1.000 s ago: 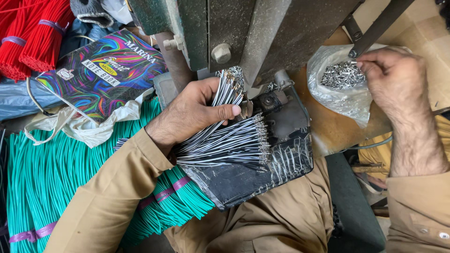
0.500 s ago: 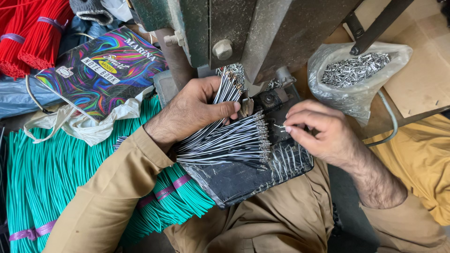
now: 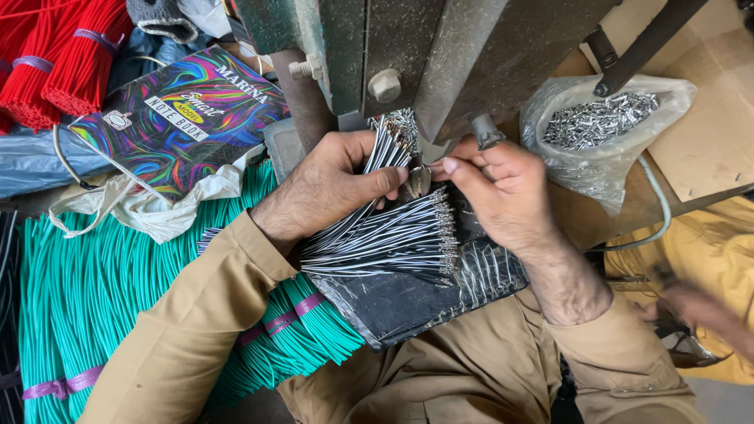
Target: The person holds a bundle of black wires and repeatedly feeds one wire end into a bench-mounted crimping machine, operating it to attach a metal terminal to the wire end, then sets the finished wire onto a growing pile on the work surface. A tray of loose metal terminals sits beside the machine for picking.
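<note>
Nearest: lap w/ black plastic sheet. On it a fan of black-and-white wires, long axis roughly left-right, metal-tipped ends pointing right. Left hand clenched round a 2nd bunch of the same wires, tilted up-right, tips at the metal press. Right hand pinched at the press base, fingertips touching the left thumb; what it pinches can't be told. Beyond, right: clear bag of small metal terminals. Left: green wire bundles, colourful notebook, red bundles.
</note>
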